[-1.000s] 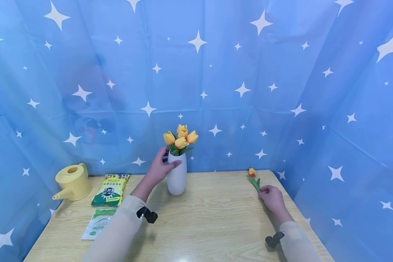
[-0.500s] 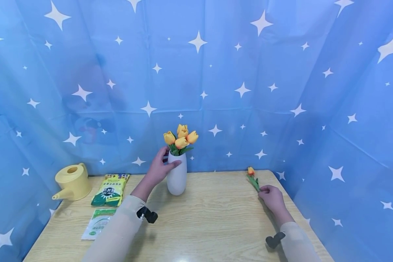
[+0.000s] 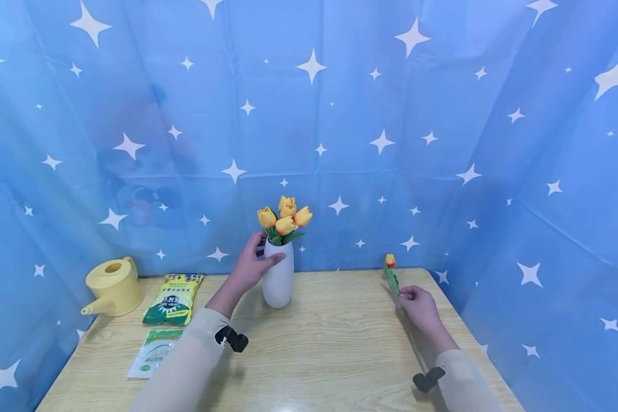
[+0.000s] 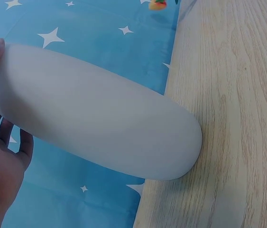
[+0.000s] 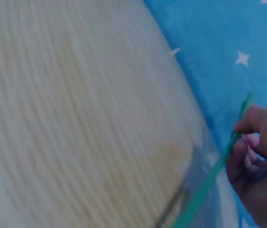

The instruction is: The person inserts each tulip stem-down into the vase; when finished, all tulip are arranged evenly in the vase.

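A white vase [image 3: 278, 280] stands upright at the back middle of the table, holding several yellow-orange tulips [image 3: 285, 220] with green leaves. My left hand [image 3: 247, 266] grips the vase near its mouth, thumb on the front and fingers round the far side; the left wrist view shows the thumb at the rim. Over the table's right side, my right hand [image 3: 419, 306] pinches a single orange tulip [image 3: 389, 261] by its stem. The bloom points away toward the curtain. In the right wrist view the green stem [image 5: 209, 180] runs down from between thumb and fingers, blurred.
To the left stands a yellow watering can [image 3: 114, 289], its spout toward the front. Beside it lie a yellow-green packet [image 3: 175, 298] and a white-green packet [image 3: 153, 352], partly behind the left sleeve. A blue starred curtain [image 3: 340, 143] closes off the table's back and sides.
My right hand has moved slightly left and up with the tulip, whose bloom now sits higher and more upright. The left hand and the vase have stayed in place.
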`<state>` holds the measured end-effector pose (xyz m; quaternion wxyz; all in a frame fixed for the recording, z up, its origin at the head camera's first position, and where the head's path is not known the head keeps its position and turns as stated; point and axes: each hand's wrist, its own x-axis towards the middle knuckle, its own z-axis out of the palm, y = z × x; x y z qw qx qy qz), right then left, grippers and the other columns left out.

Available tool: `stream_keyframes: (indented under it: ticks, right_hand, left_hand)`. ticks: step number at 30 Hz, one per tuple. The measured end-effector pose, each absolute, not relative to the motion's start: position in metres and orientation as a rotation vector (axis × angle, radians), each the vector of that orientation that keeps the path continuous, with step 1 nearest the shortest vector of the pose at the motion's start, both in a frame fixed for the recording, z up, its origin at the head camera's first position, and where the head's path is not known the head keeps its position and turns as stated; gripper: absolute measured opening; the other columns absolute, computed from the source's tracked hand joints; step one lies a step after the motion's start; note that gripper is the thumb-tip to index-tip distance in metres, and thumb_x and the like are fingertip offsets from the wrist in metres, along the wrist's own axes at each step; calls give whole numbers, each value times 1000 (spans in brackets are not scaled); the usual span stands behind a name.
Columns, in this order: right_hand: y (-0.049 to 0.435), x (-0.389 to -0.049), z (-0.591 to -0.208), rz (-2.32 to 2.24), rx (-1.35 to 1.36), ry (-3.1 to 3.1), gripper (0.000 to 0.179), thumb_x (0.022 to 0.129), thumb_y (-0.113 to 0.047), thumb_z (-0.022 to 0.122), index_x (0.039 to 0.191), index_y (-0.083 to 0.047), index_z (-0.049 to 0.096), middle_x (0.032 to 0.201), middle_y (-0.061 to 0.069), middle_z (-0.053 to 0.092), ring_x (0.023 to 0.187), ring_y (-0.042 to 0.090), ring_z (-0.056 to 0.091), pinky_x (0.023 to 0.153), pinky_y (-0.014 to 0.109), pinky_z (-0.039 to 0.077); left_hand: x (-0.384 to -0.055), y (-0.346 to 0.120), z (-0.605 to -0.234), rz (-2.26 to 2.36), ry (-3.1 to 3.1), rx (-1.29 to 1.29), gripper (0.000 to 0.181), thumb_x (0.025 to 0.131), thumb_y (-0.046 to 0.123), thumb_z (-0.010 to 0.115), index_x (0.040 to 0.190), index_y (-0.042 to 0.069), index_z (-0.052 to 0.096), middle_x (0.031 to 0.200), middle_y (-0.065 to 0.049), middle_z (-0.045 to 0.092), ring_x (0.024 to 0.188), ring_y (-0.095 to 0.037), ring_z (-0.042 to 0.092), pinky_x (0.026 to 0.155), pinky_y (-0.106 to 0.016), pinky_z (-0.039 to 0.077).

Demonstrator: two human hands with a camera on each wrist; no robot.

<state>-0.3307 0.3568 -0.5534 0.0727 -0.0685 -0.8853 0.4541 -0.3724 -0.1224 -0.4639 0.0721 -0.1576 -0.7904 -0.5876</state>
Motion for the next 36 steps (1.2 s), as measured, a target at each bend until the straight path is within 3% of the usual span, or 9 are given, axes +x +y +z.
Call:
stream_keyframes:
  ticks: [5,10,22,32,36]
  right_hand:
    - [342,-330,-543,1604,-231,-2566,32,105,-7,60,132,10,59,104,16,66,73,17,61,60,29,57]
    - [328,-331,-532,1802,-220,-2430,26,105,-5,62,127,9,57,103,18,72,72,16,70,66,31,65]
    - [299,-331,-496,1910,-163,-2231,27,111,-13,65,129,6,56,113,19,78,89,14,78,78,30,67]
    - [279,-338,-475,1910,-108,-2090,19,110,-8,66,124,4,59,98,1,77,86,10,77,76,30,67]
    - [272,-342,-464,1954,-83,-2017,20,109,-9,68,124,2,60,103,6,77,88,12,78,75,30,67]
  left_hand:
    - [-374,-123,-465,-1755,-2378,-474,69,95,57,86,147,23,55,153,-5,54,146,-36,49,119,-64,45]
    - [-375,-123,-467,-1746,-2377,-483,68,95,57,85,146,23,55,152,-5,55,146,-35,50,118,-64,46]
    - [-372,-121,-464,-1763,-2368,-484,66,98,49,86,149,20,54,152,-8,55,145,-38,51,116,-65,47]
    - [-371,-121,-462,-1762,-2380,-469,68,98,48,85,150,19,53,153,-9,54,146,-40,50,116,-65,47]
    - [-370,-121,-463,-1754,-2382,-475,67,98,48,85,150,20,53,154,-9,54,146,-40,50,115,-66,48]
